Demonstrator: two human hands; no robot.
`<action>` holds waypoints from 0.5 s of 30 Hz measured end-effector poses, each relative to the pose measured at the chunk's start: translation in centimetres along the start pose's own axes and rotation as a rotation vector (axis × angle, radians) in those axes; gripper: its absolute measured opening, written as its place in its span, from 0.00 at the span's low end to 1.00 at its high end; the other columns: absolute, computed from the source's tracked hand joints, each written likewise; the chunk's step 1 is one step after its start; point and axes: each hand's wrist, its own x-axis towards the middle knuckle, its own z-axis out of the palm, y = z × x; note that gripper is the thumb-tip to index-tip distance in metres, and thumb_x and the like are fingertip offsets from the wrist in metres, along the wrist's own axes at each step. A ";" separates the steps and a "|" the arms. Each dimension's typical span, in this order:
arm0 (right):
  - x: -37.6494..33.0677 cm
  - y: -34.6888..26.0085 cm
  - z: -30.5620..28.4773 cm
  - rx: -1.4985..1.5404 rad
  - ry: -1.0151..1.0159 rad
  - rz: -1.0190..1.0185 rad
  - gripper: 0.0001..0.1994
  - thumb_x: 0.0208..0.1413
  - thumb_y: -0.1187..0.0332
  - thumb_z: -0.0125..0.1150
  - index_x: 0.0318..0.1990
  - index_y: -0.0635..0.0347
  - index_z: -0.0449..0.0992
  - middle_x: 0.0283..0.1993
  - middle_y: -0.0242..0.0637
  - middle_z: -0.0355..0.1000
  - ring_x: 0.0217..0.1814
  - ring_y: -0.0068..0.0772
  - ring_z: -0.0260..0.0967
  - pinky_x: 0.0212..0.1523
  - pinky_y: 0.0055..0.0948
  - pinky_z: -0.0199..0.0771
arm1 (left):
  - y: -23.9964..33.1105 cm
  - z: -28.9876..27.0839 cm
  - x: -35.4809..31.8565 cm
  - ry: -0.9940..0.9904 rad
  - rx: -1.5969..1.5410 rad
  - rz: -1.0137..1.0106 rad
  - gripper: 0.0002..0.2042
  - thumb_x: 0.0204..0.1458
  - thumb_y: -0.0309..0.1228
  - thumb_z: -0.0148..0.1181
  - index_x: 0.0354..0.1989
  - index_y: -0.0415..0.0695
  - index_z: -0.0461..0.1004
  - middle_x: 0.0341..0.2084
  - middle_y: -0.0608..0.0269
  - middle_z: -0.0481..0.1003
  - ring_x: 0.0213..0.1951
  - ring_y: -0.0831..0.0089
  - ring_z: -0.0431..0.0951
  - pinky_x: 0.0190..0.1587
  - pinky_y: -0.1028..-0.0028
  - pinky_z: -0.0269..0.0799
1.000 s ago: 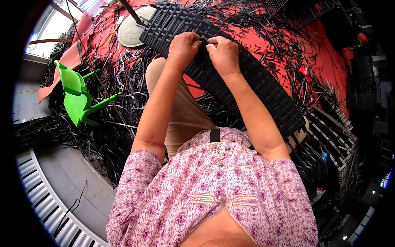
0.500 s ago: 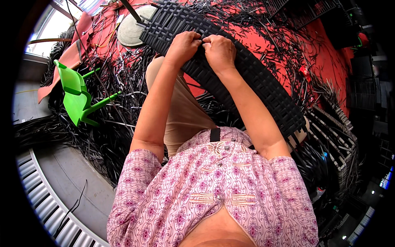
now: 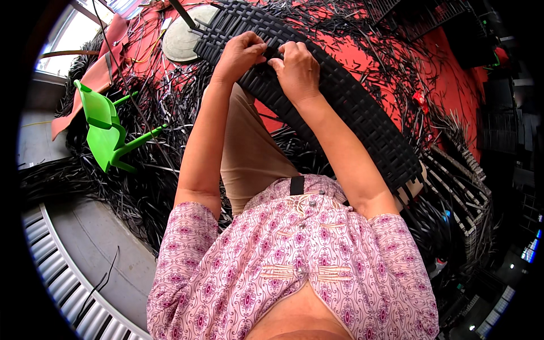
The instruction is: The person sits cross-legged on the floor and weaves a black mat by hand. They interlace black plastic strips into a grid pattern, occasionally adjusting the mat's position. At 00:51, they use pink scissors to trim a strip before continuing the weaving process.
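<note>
Head-worn fisheye, looking steeply down — close over hands

woven panel: black, basket-weave
loose strips: black, at 10 o'clock
floor mat: red
chair: bright green
shirt: pink, paisley print

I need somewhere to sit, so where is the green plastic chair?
In the head view the green plastic chair lies tipped over at the person's left, on the black strips, left of the left forearm.
</note>
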 end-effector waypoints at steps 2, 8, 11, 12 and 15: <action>-0.5 0.0 0.0 0.027 0.060 -0.064 0.16 0.47 0.68 0.74 0.43 0.57 0.76 0.45 0.41 0.73 0.47 0.46 0.74 0.48 0.41 0.75 | 0.0 -1.2 0.0 0.006 -0.120 0.006 0.06 0.58 0.28 0.63 0.36 0.37 0.77 0.28 0.65 0.78 0.28 0.79 0.80 0.33 0.80 0.77; -0.2 -0.2 -0.7 -0.044 0.225 -0.173 0.17 0.45 0.68 0.73 0.44 0.55 0.77 0.48 0.35 0.72 0.52 0.42 0.70 0.53 0.39 0.71 | 1.7 -2.8 0.1 0.084 -0.099 0.141 0.05 0.58 0.27 0.63 0.36 0.38 0.78 0.28 0.67 0.77 0.27 0.81 0.78 0.33 0.80 0.76; 1.5 -0.1 -0.9 0.210 0.176 -0.118 0.15 0.48 0.68 0.72 0.44 0.58 0.79 0.44 0.41 0.76 0.48 0.45 0.75 0.49 0.40 0.75 | 2.9 -3.3 -0.3 0.065 -0.078 0.214 0.05 0.57 0.28 0.65 0.35 0.38 0.78 0.27 0.68 0.77 0.27 0.82 0.76 0.32 0.81 0.74; 2.1 -0.2 -0.7 0.264 0.123 -0.107 0.15 0.49 0.67 0.71 0.45 0.59 0.80 0.43 0.41 0.77 0.47 0.45 0.76 0.48 0.40 0.76 | 3.3 -3.3 -0.4 0.045 -0.065 0.212 0.05 0.56 0.27 0.65 0.35 0.39 0.79 0.26 0.69 0.77 0.27 0.82 0.76 0.33 0.81 0.73; 3.7 -0.5 -0.1 0.405 0.000 -0.122 0.15 0.51 0.65 0.69 0.46 0.59 0.81 0.41 0.42 0.80 0.44 0.46 0.78 0.46 0.39 0.77 | 3.8 -3.5 -0.6 -0.001 -0.043 0.215 0.04 0.55 0.26 0.66 0.34 0.39 0.79 0.25 0.70 0.76 0.28 0.83 0.74 0.33 0.80 0.70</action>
